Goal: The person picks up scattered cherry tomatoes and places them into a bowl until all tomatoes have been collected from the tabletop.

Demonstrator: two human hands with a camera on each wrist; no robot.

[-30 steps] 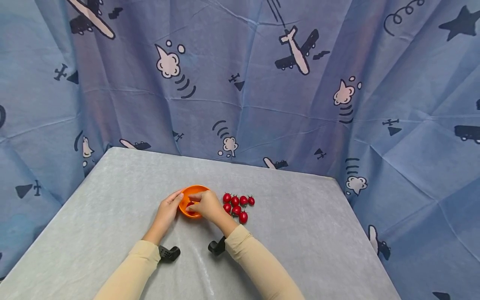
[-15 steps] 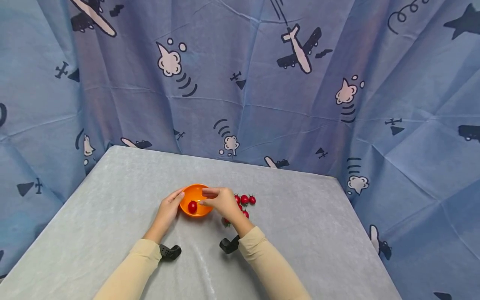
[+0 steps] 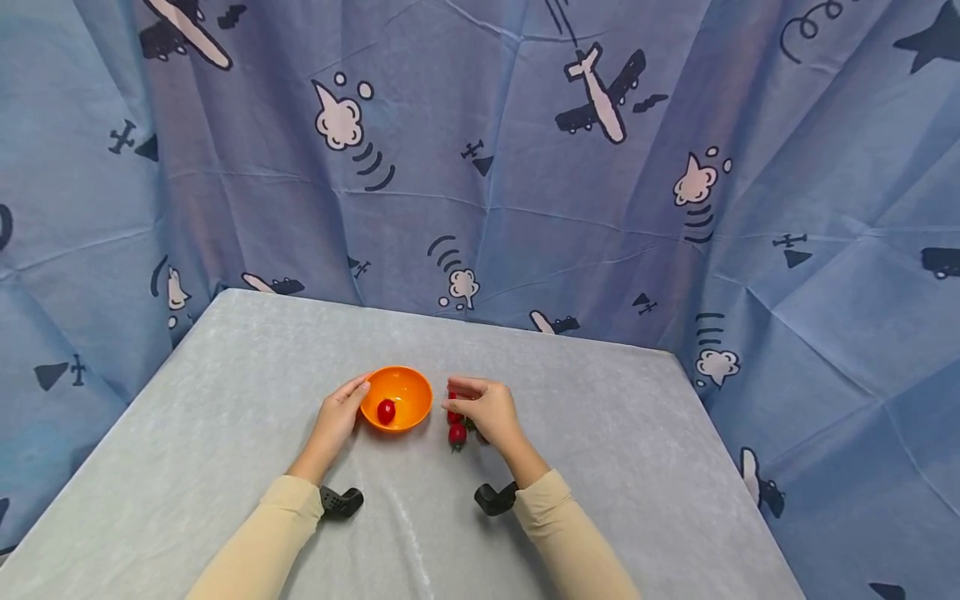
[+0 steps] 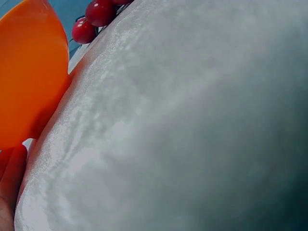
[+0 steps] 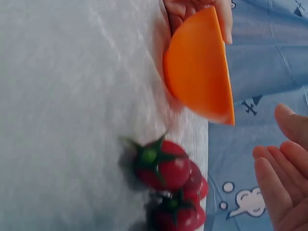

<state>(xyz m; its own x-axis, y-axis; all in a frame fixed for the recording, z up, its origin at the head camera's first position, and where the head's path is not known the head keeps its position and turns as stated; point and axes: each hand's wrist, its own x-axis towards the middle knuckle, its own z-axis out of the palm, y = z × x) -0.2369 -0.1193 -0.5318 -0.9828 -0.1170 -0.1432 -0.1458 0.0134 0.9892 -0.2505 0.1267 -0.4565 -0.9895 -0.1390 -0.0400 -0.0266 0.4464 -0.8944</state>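
An orange bowl (image 3: 412, 392) stands on the table with one cherry tomato (image 3: 386, 412) at its bottom. My left hand (image 3: 334, 423) grips the bowl's left side, thumb at the rim and fingers against the outer wall, as the right wrist view shows. My right hand (image 3: 489, 414) hovers over the cluster of small red tomatoes (image 5: 166, 166) to the right of the bowl. Its thumb and fingers are apart with nothing between them. The hand hides part of the cluster in the head view; two tomatoes (image 3: 457, 436) show at its left.
A pale grey cloth covers the table (image 3: 247, 375). Behind it hangs a blue curtain (image 3: 420, 167) printed with planes and clouds. A black wrist device (image 3: 341, 503) sits on the left wrist and another black device (image 3: 496, 500) on the right.
My right hand has drawn out of the bowl and moved right over the tomatoes, leaving a tomato in the bowl. The left hand has stayed on the bowl.
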